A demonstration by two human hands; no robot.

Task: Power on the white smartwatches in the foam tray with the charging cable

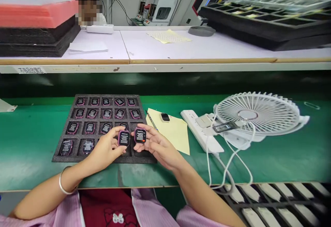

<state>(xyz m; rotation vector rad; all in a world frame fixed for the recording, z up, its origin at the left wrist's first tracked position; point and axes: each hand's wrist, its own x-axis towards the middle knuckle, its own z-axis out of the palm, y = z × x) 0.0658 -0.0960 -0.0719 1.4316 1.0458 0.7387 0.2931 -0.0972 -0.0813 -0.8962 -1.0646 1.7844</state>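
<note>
- My left hand [106,147] is partly curled, thumb and fingers pinching a purple-rimmed watch [124,138] by its edges, lit screen facing me.
- My right hand [163,148] is bent likewise, gripping a second purple watch [140,135], a red patch low on its screen.
- A narrow gap separates the two watches, above the front right part of the dark foam tray [66,159].
- More lit watches sit in compartments beyond and left of my fingers.
- Just right of my right fingertips, yellow paper [178,135] bears a pale watch [164,117] and a pen [151,119].
</note>
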